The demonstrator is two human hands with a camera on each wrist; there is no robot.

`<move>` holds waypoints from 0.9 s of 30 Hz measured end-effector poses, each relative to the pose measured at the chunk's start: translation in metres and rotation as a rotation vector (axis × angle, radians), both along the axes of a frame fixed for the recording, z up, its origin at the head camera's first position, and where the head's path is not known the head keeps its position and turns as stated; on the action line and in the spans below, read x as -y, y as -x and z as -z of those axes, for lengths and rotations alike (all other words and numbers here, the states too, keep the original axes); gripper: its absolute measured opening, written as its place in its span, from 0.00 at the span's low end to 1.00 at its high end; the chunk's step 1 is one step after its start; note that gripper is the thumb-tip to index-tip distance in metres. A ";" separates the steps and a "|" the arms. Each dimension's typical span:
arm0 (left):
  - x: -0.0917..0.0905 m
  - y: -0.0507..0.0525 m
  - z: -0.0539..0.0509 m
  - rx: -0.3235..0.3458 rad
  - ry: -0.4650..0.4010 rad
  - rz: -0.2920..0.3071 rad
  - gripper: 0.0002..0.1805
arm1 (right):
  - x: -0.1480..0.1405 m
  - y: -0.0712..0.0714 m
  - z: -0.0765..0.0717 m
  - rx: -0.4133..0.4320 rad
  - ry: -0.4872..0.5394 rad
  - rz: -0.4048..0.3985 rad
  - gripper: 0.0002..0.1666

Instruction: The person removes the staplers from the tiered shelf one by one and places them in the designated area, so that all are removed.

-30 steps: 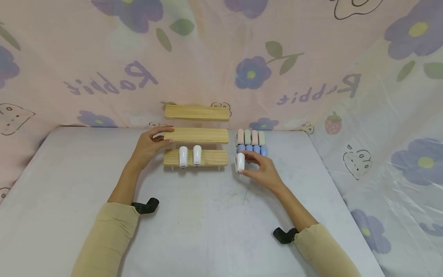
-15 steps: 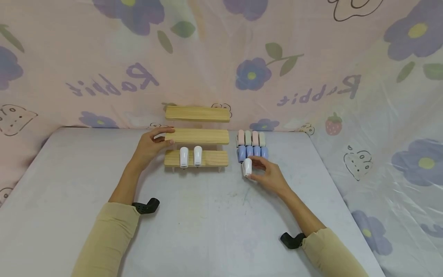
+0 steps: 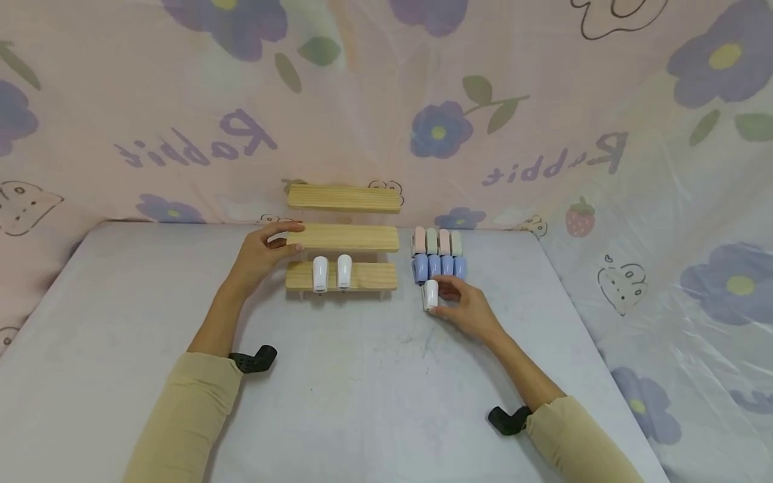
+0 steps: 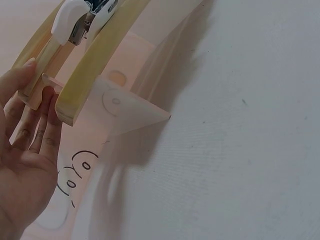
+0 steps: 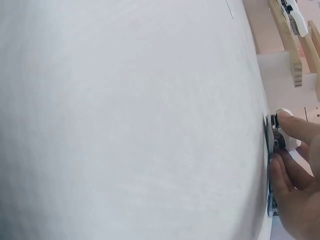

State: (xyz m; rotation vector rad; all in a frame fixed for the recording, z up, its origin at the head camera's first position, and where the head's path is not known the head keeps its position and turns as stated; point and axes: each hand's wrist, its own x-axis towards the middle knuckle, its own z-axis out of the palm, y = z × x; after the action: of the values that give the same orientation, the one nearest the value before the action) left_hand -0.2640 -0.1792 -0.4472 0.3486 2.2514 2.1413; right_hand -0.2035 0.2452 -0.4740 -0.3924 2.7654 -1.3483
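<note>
My right hand pinches a small white stapler between thumb and fingers, just in front of a row of blue staplers. In the right wrist view this white stapler is close to the tabletop, and part of another one shows beyond the fingers. At the left end of a three-tier wooden rack, my left hand holds the middle board. Two white staplers stand side by side on the lowest board. The left wrist view shows the thumb on the board's edge, fingers below.
Behind the blue row stands a row of pink and pale green staplers. The rack's top board is by the patterned curtain. A white cloth covers the table.
My right hand has moved right and toward me with the white stapler, lowering it near the table in front of the blue row. My left hand stays on the rack.
</note>
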 end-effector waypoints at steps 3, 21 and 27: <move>0.000 0.000 0.000 0.001 0.007 0.004 0.24 | 0.001 0.000 0.001 0.007 0.011 0.006 0.37; 0.000 -0.001 -0.001 -0.004 0.019 0.001 0.24 | -0.003 -0.001 -0.006 0.000 0.072 0.000 0.34; 0.000 -0.002 -0.003 -0.015 0.021 0.000 0.24 | -0.003 0.000 -0.016 -0.055 0.092 -0.015 0.31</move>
State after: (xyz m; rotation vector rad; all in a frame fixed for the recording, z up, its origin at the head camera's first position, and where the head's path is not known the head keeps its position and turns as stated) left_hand -0.2624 -0.1792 -0.4442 0.3656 2.2801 2.1198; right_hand -0.2033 0.2479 -0.4578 -0.4599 2.7448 -1.4872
